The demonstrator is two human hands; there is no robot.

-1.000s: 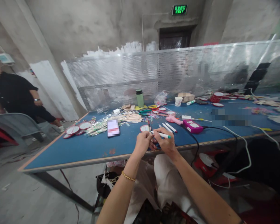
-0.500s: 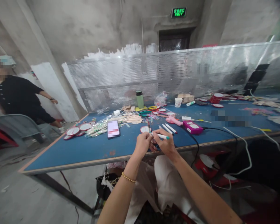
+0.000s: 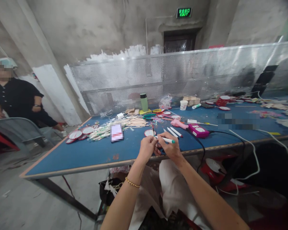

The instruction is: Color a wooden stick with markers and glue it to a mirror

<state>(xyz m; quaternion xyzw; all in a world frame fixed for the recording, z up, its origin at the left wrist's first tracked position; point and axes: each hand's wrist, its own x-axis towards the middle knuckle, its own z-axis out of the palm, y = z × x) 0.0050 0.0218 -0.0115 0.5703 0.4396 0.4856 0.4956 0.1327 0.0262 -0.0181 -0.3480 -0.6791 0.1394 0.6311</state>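
Observation:
Close to the table's front edge, my left hand (image 3: 147,147) pinches a narrow flat stick (image 3: 153,129), whose upper end looks brownish red. My right hand (image 3: 171,149) is closed round a white marker (image 3: 166,140) with a green end pointing right. The marker's other end meets the stick at my left fingertips; the exact contact is too small to make out. Just behind my left hand lies a white disc with a red rim (image 3: 148,132). Several white markers (image 3: 174,132) lie beyond my right hand.
A phone (image 3: 116,133) and a pile of wooden sticks (image 3: 134,120) lie left of my hands. Pink hot glue gun (image 3: 179,124), purple box (image 3: 198,130) and cables are on the right. A green bottle (image 3: 144,102) and paper cup (image 3: 183,105) stand behind. Someone (image 3: 16,99) is at far left.
The person at far left has drawn an arm in toward the body. Both my hands stay in nearly the same place, still holding the stick and the marker.

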